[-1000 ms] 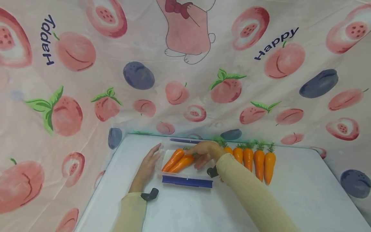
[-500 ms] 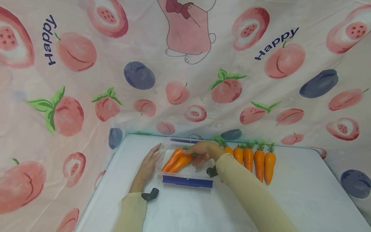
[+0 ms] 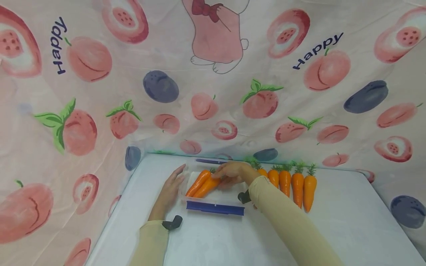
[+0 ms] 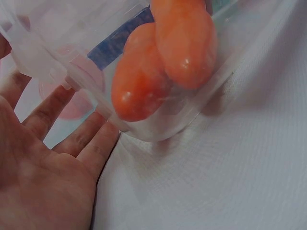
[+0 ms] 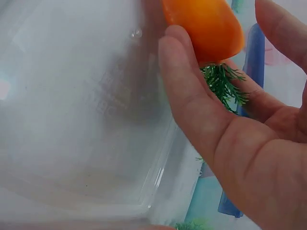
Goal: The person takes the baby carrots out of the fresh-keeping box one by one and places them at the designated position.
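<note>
Two orange carrots lie slanted side by side in a clear plastic box (image 3: 229, 194) with blue flaps. My right hand (image 3: 233, 173) reaches into the box and holds the nearer carrot (image 3: 206, 187) by its leafy end. In the right wrist view, fingers (image 5: 180, 62) lie along that carrot's side, another passes behind its green leaves (image 5: 223, 84), and one digit stands apart. My left hand (image 3: 170, 190) rests with straight, spread fingers at the box's left wall. The left wrist view shows its fingertips at the wall, beside the rounded tip of a carrot (image 4: 139, 91).
More carrots (image 3: 309, 192) with green tops lie in a row right of the box, some partly hidden by my right arm. One blue flap (image 3: 214, 208) hangs open at the box's front. Fruit-printed cloth (image 3: 213, 85) rises behind the white table (image 3: 196, 245).
My right hand's spread fingers have drawn in around the leafy end of the nearer carrot, which has shifted slightly against the other. The left hand and the box have stayed in place.
</note>
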`<state>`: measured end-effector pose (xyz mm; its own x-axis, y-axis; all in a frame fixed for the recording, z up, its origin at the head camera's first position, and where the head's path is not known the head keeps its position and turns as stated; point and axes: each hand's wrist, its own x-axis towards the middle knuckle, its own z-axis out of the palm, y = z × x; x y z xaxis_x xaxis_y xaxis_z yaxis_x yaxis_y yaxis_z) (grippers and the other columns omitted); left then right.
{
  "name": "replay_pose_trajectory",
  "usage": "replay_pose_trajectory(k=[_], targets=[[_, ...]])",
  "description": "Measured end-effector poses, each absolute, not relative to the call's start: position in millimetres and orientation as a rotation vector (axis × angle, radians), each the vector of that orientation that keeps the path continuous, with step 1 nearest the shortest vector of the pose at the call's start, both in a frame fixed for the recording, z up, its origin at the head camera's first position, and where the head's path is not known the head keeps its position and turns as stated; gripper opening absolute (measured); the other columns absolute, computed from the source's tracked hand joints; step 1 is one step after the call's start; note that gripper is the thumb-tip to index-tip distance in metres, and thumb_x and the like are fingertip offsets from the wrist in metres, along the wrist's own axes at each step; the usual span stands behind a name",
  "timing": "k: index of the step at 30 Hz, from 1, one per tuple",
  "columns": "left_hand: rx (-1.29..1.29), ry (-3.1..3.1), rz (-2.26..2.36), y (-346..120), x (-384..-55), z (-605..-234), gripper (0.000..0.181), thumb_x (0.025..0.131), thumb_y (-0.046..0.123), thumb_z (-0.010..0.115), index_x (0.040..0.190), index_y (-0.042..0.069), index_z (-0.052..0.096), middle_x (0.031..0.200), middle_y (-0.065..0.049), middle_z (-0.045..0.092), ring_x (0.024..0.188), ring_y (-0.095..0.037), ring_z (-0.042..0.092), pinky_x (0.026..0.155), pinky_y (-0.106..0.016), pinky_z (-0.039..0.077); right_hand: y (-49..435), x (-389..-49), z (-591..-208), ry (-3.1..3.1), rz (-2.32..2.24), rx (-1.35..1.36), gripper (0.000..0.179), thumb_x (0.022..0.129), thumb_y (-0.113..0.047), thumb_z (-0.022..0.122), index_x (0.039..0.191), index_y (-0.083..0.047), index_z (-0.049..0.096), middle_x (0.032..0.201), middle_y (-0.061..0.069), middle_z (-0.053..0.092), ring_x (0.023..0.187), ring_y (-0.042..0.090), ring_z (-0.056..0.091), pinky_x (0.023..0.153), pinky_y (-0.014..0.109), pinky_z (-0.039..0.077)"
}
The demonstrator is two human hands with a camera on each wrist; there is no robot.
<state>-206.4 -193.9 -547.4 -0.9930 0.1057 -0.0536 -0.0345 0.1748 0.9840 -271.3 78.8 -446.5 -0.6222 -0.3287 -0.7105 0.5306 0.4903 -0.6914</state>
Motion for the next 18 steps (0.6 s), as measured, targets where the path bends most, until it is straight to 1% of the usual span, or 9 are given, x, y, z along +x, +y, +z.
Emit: replay_pose_trajectory(k=[3, 6, 12, 15, 18], targets=[[0.064, 2.332, 1.938, -194.0, -206.6, -547.8, 0.049, 0.104, 0.053, 0.047, 0.152, 0.043, 0.043, 0.165, 0.01, 0.035, 0.158, -0.023, 0.023, 0.126, -0.059, 0.019, 77.1, -272.4, -447.8, 1.859, -1.245, 0.148, 0.043, 0.092, -0.027, 0.077, 0.129, -0.008, 0.065, 0.117, 0.012, 0.07, 0.106, 0.032, 0.069, 0.097, 0.048, 0.059], [0.084, 2.326, 1.952, -193.8, -206.4, -547.4, 0.05, 0.104, 0.052, 0.048, 0.153, 0.041, 0.043, 0.165, 0.009, 0.035, 0.157, -0.024, 0.024, 0.126, -0.059, 0.019, 75.9, -273.3, -448.3, 1.862, -1.24, 0.127, 0.044, 0.093, -0.027, 0.076, 0.131, -0.009, 0.064, 0.118, 0.012, 0.07, 0.107, 0.032, 0.069, 0.094, 0.048, 0.06], [0.109, 2.306, 1.98, -193.8, -207.2, -549.2, 0.051, 0.105, 0.048, 0.048, 0.154, 0.035, 0.043, 0.165, 0.007, 0.035, 0.157, -0.025, 0.024, 0.127, -0.058, 0.018, 74.8, -272.2, -448.0, 1.887, -1.258, 0.083, 0.038, 0.092, -0.02, 0.077, 0.127, -0.01, 0.065, 0.117, 0.012, 0.068, 0.099, 0.028, 0.068, 0.098, 0.042, 0.059], [0.106, 2.318, 1.964, -194.1, -207.6, -549.2, 0.051, 0.106, 0.048, 0.048, 0.155, 0.035, 0.043, 0.165, 0.007, 0.035, 0.158, -0.025, 0.024, 0.126, -0.059, 0.018, 74.8, -271.7, -447.8, 1.869, -1.276, 0.079, 0.038, 0.092, -0.018, 0.077, 0.127, -0.011, 0.064, 0.117, 0.013, 0.066, 0.098, 0.028, 0.069, 0.099, 0.042, 0.058], [0.101, 2.332, 1.952, -194.8, -207.8, -548.7, 0.051, 0.106, 0.047, 0.047, 0.155, 0.034, 0.042, 0.165, 0.007, 0.035, 0.158, -0.025, 0.024, 0.126, -0.059, 0.018, 75.0, -272.1, -448.1, 1.865, -1.272, 0.06, 0.039, 0.092, -0.02, 0.077, 0.127, -0.012, 0.063, 0.118, 0.014, 0.066, 0.098, 0.029, 0.07, 0.099, 0.042, 0.058]])
